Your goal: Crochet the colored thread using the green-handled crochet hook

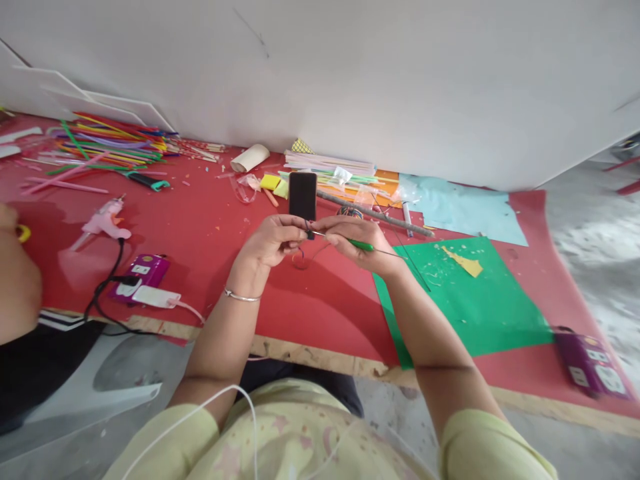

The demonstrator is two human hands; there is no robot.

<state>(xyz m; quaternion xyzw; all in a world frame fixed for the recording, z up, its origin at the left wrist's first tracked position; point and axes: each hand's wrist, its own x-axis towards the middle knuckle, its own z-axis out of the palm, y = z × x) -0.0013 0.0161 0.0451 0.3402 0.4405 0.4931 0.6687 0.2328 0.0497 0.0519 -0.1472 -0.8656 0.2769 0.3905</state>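
My left hand point(273, 241) is closed in a pinch on a small dark piece of yarn work point(311, 234). In my right hand point(367, 241) is a thin metal tool with a green handle, which looks like a crochet hook point(361, 245). Its metal tip meets the dark piece between both hands, above the red table point(325, 300). A dark strand hangs in a loop under my fingers, and another runs back over my right hand. Just behind stands a black phone point(303, 195). A multicoloured ball of yarn or cord point(350, 212) is partly hidden behind my right hand.
A brown stick point(375, 213) lies behind my right hand, a green sheet point(470, 313) to the right. Left are a pink glue gun point(105, 220), a purple power strip point(143, 273) with cables, and coloured pipe cleaners point(110, 143). Another person's arm point(17, 280) rests far left.
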